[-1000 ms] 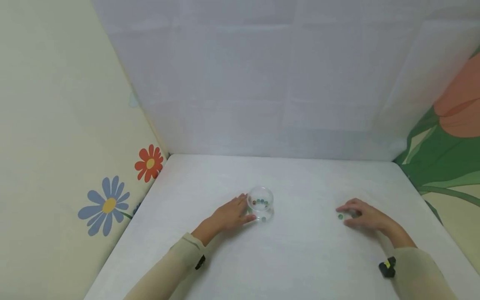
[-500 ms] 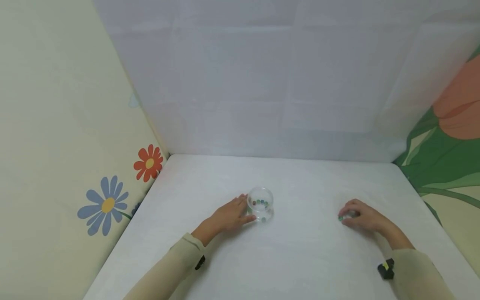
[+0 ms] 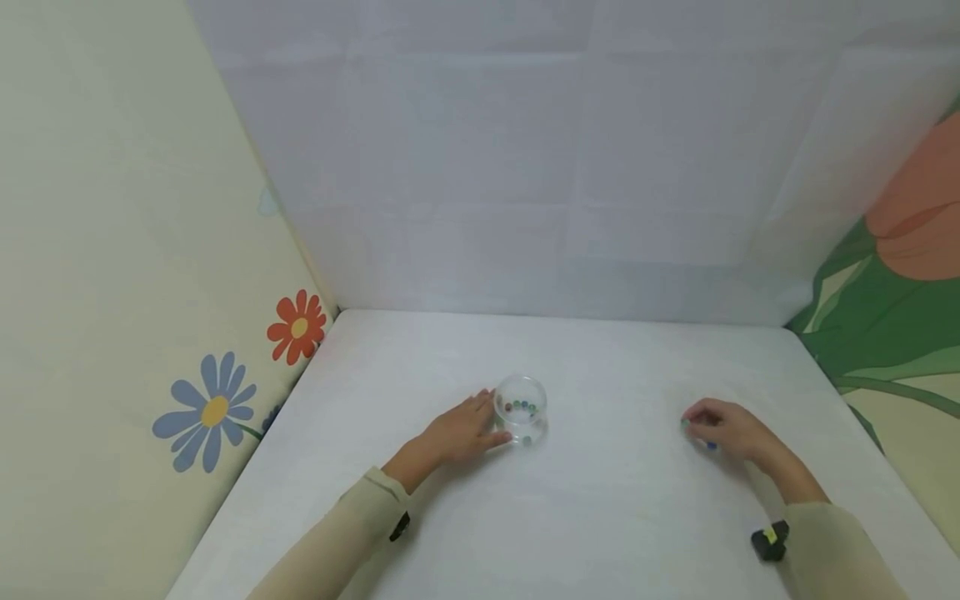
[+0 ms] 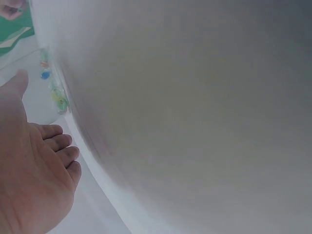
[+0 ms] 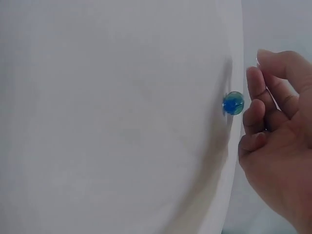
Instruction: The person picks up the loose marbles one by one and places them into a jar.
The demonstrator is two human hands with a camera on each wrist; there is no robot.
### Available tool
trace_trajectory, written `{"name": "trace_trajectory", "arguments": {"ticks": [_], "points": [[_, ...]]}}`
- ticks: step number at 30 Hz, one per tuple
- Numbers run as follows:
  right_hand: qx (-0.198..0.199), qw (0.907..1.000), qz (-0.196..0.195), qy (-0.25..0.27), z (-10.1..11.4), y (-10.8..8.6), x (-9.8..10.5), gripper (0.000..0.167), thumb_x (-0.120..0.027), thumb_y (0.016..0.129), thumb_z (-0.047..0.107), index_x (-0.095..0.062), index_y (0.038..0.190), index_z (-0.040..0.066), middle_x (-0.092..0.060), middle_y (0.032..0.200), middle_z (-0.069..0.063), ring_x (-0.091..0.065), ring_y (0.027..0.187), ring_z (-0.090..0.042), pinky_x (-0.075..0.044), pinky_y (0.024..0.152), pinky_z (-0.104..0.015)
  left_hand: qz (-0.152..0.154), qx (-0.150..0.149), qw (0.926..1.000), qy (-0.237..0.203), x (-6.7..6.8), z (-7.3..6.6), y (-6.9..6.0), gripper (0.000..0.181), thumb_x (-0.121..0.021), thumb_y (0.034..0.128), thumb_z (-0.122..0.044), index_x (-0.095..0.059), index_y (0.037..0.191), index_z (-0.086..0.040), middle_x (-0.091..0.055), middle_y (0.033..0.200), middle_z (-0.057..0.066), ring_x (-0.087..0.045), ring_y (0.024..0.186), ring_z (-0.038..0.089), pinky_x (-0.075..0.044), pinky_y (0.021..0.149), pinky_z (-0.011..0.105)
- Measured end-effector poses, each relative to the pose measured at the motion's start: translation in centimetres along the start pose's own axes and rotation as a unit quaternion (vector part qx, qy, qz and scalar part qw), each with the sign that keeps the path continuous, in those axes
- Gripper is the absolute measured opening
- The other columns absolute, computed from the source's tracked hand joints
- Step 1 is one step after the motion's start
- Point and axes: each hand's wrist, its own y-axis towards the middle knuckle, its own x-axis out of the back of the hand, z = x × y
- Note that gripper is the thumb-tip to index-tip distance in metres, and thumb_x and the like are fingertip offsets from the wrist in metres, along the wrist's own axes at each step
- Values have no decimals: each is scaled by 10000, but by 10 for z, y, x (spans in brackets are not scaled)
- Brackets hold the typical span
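Observation:
A clear round cup (image 3: 538,427) holding several coloured marbles stands mid-table in the head view. My left hand (image 3: 457,429) rests against its left side, fingers fairly straight and thumb along the near side. In the left wrist view the cup's marbles (image 4: 59,100) show beyond that hand's fingertips. Farther right, my right hand (image 3: 729,429) pinches a green marble (image 3: 685,423) between thumb and forefinger, just above the cloth. Under the same hand a blue marble (image 3: 712,445) lies on the table; the right wrist view has this blue-green marble (image 5: 233,103) close by the curled fingers.
A white cloth covers the table (image 3: 600,517), with a white sheet (image 3: 480,167) hanging behind it. Painted walls stand at both sides, the left one with a red flower (image 3: 298,327) and a blue flower (image 3: 213,412).
My right thumb and forefinger have closed on the green marble and lifted it slightly. The blue marble has come into sight under that hand. The left hand and cup have stayed still.

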Motion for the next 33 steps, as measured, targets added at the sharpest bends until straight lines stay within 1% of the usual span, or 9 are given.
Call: {"name": "trace_trajectory", "arguments": {"ticks": [5, 9, 13, 20, 28, 33], "points": [[26, 9999, -100, 125, 8, -1, 1, 250, -677, 962, 227, -672, 1144, 55, -621, 1002, -66, -534, 890, -227, -477, 703, -324, -35, -39, 10000, 36, 0, 0, 0, 892, -440, 1006, -643, -213, 1607, -25, -237, 1662, 165, -205, 1545, 311, -233, 1251, 440], [51, 9996, -98, 257, 19, -1, 1, 253, -684, 962, 235, -668, 1145, 61, -617, 1000, -69, -527, 884, -232, -479, 692, -327, -16, -26, 10000, 39, 0, 0, -1, 890, -436, 1008, -643, -213, 1606, -22, -237, 1662, 168, -204, 1545, 313, -234, 1250, 442], [156, 9993, -119, 310, 29, -2, 1, 239, -687, 960, 237, -671, 1131, 70, -628, 1009, -70, -531, 894, -236, -489, 702, -328, 22, -13, 10000, 66, 0, 2, -2, 893, -437, 1007, -644, -207, 1608, -26, -232, 1665, 161, -197, 1548, 304, -227, 1252, 440], [285, 9990, -151, 321, 42, -3, 2, 243, -687, 964, 248, -671, 1128, 69, -635, 1021, -70, -528, 909, -228, -477, 716, -323, -18, -73, 9999, 90, -2, 4, -1, 879, -430, 1014, -635, -202, 1610, -31, -232, 1664, 167, -199, 1547, 309, -221, 1254, 441], [264, 9989, -227, 299, 49, -3, -1, 219, -693, 960, 228, -681, 1116, 75, -661, 1052, -74, -550, 941, -223, -477, 753, -311, -9, -16, 10000, 68, -1, 0, -3, 881, -439, 1011, -637, -215, 1607, -28, -238, 1663, 161, -196, 1549, 300, -219, 1256, 433], [252, 9989, -293, 268, 55, -2, -3, 214, -693, 954, 222, -684, 1118, 84, -667, 1065, -76, -562, 959, -235, -480, 764, -323, -12, -17, 9999, 127, 0, -1, -3, 885, -429, 1009, -645, -214, 1607, -29, -233, 1665, 158, -193, 1550, 297, -221, 1256, 430]]}}
